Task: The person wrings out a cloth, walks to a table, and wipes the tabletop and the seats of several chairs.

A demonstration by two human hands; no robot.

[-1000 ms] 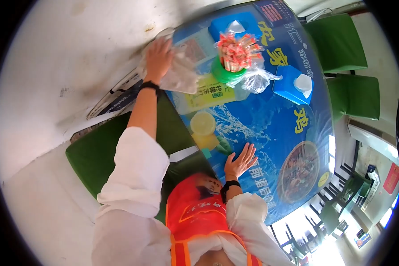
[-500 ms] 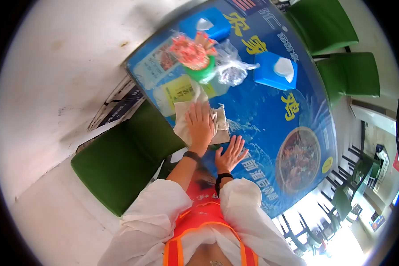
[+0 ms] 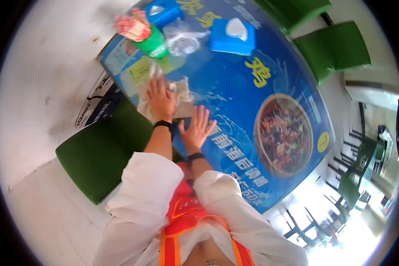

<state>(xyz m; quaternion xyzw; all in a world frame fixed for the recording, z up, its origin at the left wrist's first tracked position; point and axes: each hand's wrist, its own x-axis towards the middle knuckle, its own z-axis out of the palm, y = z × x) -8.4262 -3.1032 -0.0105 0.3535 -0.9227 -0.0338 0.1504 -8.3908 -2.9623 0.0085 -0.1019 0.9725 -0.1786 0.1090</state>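
My left hand (image 3: pixel 160 103) lies flat, fingers stretched out, on a crumpled beige cloth (image 3: pixel 182 91) near the table's left edge. Part of the cloth is hidden under the palm. To its right, my right hand (image 3: pixel 196 128) is spread palm down at the table's near edge and holds nothing. The blue table (image 3: pixel 235 106) has a printed top with yellow and white lettering and a picture of a bowl of food. Beyond my left hand stands a green cup (image 3: pixel 154 42) packed with red-and-white wrapped sticks, next to a clear crumpled plastic bag (image 3: pixel 184 40).
A blue tissue box (image 3: pixel 232 42) stands on the far part of the table, and a second tissue box (image 3: pixel 164 13) is behind the green cup. A green chair (image 3: pixel 99 150) is at the near left. Another green chair (image 3: pixel 334 48) stands beyond. A white wall (image 3: pixel 40 88) runs along the left.
The view has shifted, so the table and its items appear farther left and higher. Both hands keep nearly the same places on the table, the left still flat on the cloth.
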